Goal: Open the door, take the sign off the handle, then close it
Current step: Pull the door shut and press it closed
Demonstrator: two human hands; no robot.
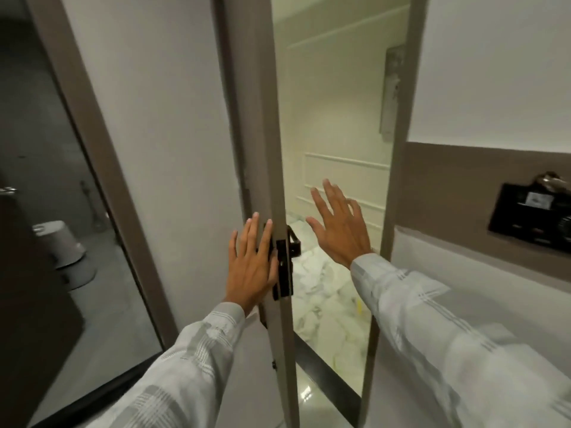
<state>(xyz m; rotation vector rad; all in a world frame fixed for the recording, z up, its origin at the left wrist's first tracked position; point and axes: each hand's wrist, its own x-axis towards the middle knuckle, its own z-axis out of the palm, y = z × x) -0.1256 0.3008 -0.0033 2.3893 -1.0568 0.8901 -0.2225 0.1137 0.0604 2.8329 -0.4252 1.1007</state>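
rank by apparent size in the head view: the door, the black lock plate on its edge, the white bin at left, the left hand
1. door
2. left hand, though nearness to the camera enlarges it
3. white bin, close to the hand in apparent size, so unsure
4. black lock plate
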